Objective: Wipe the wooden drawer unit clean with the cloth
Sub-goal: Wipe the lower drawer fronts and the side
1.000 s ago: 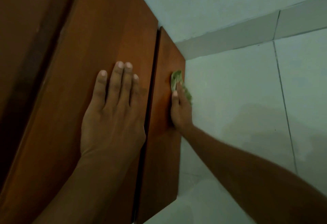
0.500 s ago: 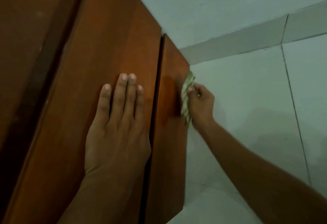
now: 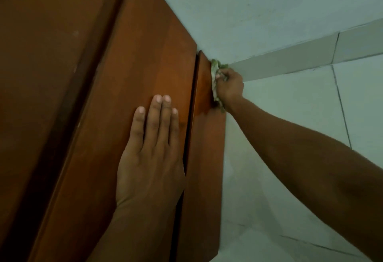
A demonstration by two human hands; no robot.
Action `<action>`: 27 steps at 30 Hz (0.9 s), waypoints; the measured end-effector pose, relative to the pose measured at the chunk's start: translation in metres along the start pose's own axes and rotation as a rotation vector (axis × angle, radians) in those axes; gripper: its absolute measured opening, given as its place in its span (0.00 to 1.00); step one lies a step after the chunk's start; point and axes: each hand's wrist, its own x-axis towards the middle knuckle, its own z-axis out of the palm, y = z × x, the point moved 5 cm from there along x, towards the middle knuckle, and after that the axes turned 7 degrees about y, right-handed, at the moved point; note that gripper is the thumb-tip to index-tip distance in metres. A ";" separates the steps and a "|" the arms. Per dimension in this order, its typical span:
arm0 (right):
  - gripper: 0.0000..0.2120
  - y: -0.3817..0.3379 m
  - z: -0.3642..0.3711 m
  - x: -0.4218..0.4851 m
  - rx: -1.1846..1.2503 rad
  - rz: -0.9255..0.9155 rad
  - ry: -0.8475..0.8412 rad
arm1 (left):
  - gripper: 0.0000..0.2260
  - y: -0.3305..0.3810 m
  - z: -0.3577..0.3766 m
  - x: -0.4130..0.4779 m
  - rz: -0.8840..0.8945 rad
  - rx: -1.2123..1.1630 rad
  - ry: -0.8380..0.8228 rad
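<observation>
The wooden drawer unit (image 3: 145,65) fills the left half of the head view, reddish brown, with a dark gap between two panels. My left hand (image 3: 152,154) lies flat on the wide panel, fingers straight and together. My right hand (image 3: 229,89) grips a crumpled green and white cloth (image 3: 215,69) and presses it against the outer edge of the narrow panel (image 3: 204,158), near its far end. A darker damp patch shows on that panel beside the cloth. Most of the cloth is hidden by my fingers.
A pale tiled floor (image 3: 290,116) with dark grout lines lies to the right of the unit. A light wall (image 3: 238,9) with a tiled skirting (image 3: 290,63) runs behind it. A darker wooden surface (image 3: 41,54) borders the unit on the left.
My right hand has slid with the cloth from the face of the narrow panel out to its edge and then farther along it, leaving a damp streak. My left hand stays flat.
</observation>
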 end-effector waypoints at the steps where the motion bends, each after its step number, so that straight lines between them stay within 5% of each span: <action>1: 0.10 0.009 -0.002 0.002 0.032 0.116 -0.010 | 0.34 0.000 -0.001 0.001 0.000 0.001 -0.004; 4: 0.09 0.014 -0.018 -0.033 0.089 0.209 0.062 | 0.31 -0.001 0.002 0.001 -0.015 0.012 0.013; 10: 0.11 0.004 -0.027 -0.147 0.041 -0.370 -0.031 | 0.33 -0.002 0.001 -0.001 -0.016 0.006 0.003; 16: 0.12 0.027 -0.016 -0.041 -0.091 0.104 -0.047 | 0.33 -0.001 0.000 -0.001 -0.017 0.008 0.031; 23: 0.07 0.003 -0.059 -0.184 0.090 -0.307 -0.033 | 0.38 0.000 0.003 -0.002 -0.016 0.023 0.012; 27: 0.05 0.042 -0.046 -0.213 0.053 -0.302 -0.053 | 0.31 -0.001 0.002 -0.001 -0.039 -0.020 0.041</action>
